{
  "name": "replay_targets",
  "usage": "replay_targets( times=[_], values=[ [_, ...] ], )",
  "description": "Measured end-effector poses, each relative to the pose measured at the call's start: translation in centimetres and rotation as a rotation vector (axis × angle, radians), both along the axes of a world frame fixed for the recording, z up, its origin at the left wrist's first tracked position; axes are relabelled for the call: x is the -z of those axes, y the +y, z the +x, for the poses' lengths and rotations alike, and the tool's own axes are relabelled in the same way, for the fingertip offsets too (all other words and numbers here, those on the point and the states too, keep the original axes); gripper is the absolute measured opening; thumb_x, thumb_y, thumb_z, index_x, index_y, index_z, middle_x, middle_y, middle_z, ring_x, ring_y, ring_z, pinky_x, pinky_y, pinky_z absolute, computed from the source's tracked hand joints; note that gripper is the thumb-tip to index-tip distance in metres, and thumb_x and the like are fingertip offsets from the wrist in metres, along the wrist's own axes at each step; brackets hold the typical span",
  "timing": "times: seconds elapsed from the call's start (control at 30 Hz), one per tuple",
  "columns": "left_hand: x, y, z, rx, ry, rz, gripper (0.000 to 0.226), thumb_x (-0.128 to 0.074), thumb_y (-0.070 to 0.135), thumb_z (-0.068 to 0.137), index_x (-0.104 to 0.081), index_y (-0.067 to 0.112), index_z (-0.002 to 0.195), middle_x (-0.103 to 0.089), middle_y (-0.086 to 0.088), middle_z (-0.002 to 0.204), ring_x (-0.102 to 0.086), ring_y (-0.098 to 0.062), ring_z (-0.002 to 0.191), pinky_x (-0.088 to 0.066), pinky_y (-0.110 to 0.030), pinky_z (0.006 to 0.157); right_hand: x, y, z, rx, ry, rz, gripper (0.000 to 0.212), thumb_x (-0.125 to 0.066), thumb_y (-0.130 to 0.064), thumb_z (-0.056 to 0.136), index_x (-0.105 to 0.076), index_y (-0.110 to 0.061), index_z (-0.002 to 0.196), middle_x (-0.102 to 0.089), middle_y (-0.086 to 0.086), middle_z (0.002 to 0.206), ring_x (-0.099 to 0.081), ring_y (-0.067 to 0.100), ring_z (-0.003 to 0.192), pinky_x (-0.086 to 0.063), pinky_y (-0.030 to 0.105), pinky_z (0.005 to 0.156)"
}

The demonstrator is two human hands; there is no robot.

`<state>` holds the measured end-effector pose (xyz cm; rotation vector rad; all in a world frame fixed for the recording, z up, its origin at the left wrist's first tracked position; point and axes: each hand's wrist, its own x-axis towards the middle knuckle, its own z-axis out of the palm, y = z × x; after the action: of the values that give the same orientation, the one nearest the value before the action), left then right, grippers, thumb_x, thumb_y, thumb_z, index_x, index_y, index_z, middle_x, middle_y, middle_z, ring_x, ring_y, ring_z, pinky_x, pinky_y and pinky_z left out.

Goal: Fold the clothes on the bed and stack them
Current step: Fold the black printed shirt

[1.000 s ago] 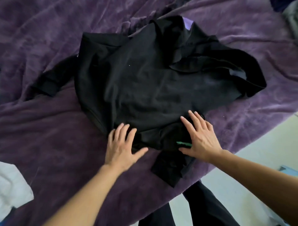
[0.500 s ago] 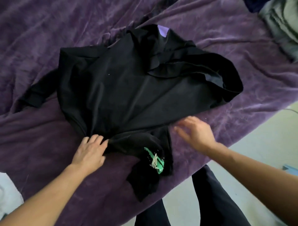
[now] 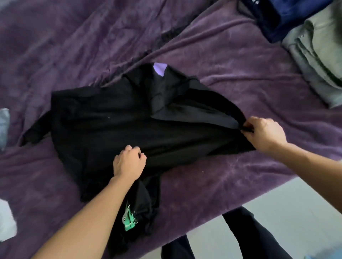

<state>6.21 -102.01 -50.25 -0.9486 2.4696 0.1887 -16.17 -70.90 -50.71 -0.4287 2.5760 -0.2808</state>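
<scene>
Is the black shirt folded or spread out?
Spread out, not folded: the black shirt lies wide across the purple blanket, a sleeve sticking out, left hand and right hand gripping its fabric.

- The left hand point(image 3: 129, 163) sat near the middle, fingers curled, gripping the black garment point(image 3: 111, 129).
- The right hand point(image 3: 263, 134), further right, pinched the garment's edge, forearm outstretched.

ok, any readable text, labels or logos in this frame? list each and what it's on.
Nothing legible.
Green and white print on the black garment, near end: blurred and creased, cannot read.
Purple neck label at its collar: no text visible.
White marks on the navy garment, top edge: cut off, unreadable.
</scene>
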Motion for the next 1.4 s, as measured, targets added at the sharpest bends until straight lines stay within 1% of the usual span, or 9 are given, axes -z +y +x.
replay_targets(
  times=[0.17,0.33,0.47,0.6,0.77,0.87,1.07,1.23,1.4],
  values=[
    [-1.3,0.1,-9.9,-0.087,0.337,-0.039,0.049,-0.052,0.05,0.089,-0.044,0.024,0.131,-0.049,-0.005,0.124,-0.055,-0.028,0.106,-0.041,-0.038,0.073,0.4,2.7,-1.8,-0.029,0.111,-0.173,0.061,-0.069,-0.058,0.073,-0.056,-0.02,0.118,-0.056,0.006,0.12,-0.053,0.035,0.107,-0.049,0.045,0.081],
    [1.4,-0.1,-16.8,0.116,0.173,-0.15,0.079,-0.067,0.05,0.08,-0.025,0.032,0.144,-0.038,-0.009,0.131,-0.047,-0.032,0.112,-0.045,-0.045,0.08,2.7,0.3,-2.7,-0.182,-0.008,-0.119,0.115,-0.064,-0.077,0.061,-0.015,-0.024,0.151,-0.05,0.009,0.133,-0.052,0.034,0.115,-0.041,0.046,0.092],
    [2.6,-1.5,-20.3,-0.017,0.118,-0.246,0.029,-0.056,0.024,0.09,-0.063,0.017,0.117,-0.057,-0.021,0.118,-0.056,-0.044,0.106,-0.046,-0.048,0.088,4.5,0.3,-1.6,-0.199,-0.017,-0.084,0.094,-0.068,-0.048,0.077,-0.016,-0.022,0.151,-0.066,0.01,0.111,-0.063,0.035,0.094,-0.044,0.04,0.08],
    [0.5,-3.2,-25.4,-0.111,0.282,-0.106,0.025,-0.052,0.02,0.09,-0.07,0.01,0.104,-0.064,-0.023,0.112,-0.059,-0.039,0.106,-0.048,-0.043,0.091,4.0,1.8,-3.1,0.089,-0.115,-0.233,0.072,-0.067,-0.032,0.076,-0.035,-0.026,0.139,-0.067,0.002,0.091,-0.062,0.035,0.086,-0.041,0.037,0.069],
    [-1.3,-3.8,-34.5,-0.555,0.686,0.409,0.004,-0.041,0.022,0.099,-0.043,0.021,0.103,-0.051,0.007,0.096,-0.055,-0.004,0.079,-0.054,-0.028,0.082,3.0,2.4,-4.5,0.155,-0.067,-0.242,0.055,-0.064,-0.038,0.081,-0.043,-0.027,0.13,-0.068,-0.002,0.094,-0.063,0.034,0.09,-0.045,0.039,0.072],
    [-1.0,-3.7,-37.5,-0.626,0.765,0.583,0.026,-0.029,0.023,0.104,-0.034,0.017,0.129,-0.051,0.006,0.103,-0.056,-0.001,0.08,-0.052,-0.018,0.078,3.6,3.2,-4.6,0.129,-0.092,-0.139,0.052,-0.06,-0.046,0.085,-0.042,-0.027,0.131,-0.068,0.003,0.103,-0.063,0.034,0.095,-0.049,0.04,0.075],
    [1.2,1.1,-32.9,-0.253,0.602,0.209,0.044,-0.05,0.028,0.094,-0.043,0.016,0.137,-0.051,-0.008,0.133,-0.052,-0.02,0.118,-0.035,-0.021,0.1,2.8,1.9,-5.1,0.361,-0.186,-0.317,0.069,-0.047,-0.079,0.076,-0.05,-0.034,0.127,-0.068,-0.01,0.107,-0.063,0.017,0.101,-0.048,0.035,0.083],
    [3.0,4.3,-22.4,0.008,0.426,0.162,0.042,-0.051,0.025,0.095,-0.048,0.013,0.135,-0.047,-0.013,0.131,-0.046,-0.03,0.12,-0.036,-0.038,0.102,3.8,-0.2,-7.5,0.066,-0.246,-0.077,0.062,-0.07,-0.039,0.078,-0.042,-0.025,0.132,-0.064,0.008,0.117,-0.059,0.033,0.105,-0.046,0.037,0.079],
    [1.9,4.8,-10.9,0.006,0.34,0.07,0.039,-0.055,0.02,0.092,-0.055,0.009,0.129,-0.049,-0.013,0.13,-0.047,-0.033,0.117,-0.041,-0.045,0.097,2.0,-0.3,-6.7,-0.147,0.147,0.032,0.053,-0.062,-0.021,0.08,-0.046,-0.019,0.131,-0.059,0.012,0.114,-0.054,0.037,0.104,-0.045,0.042,0.078]
  ],
)
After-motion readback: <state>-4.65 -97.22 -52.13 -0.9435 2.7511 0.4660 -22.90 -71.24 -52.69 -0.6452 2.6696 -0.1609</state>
